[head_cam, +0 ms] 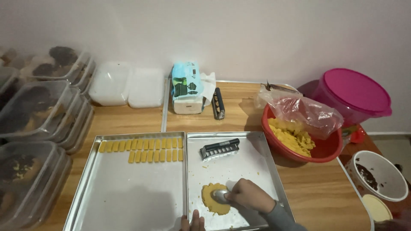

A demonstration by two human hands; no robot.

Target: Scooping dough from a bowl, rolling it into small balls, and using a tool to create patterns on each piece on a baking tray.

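Our right hand (pixel 250 196) has its fingers closed around a metal spoon (pixel 219 196), pressing its bowl on the flattened yellow dough disc (pixel 212 201) at the near end of the right steel tray (pixel 257 158); only the fingertips of our left hand (pixel 192 223) show at the tray's near edge, so we cannot tell their grip. Two short rows of cut dough bars (pixel 147 148) already lie on the left steel tray (pixel 128 192), most of which is bare, and the red bowl (pixel 325 149) on the counter (pixel 317 192) holds plenty of dough, so we judge the work is early.
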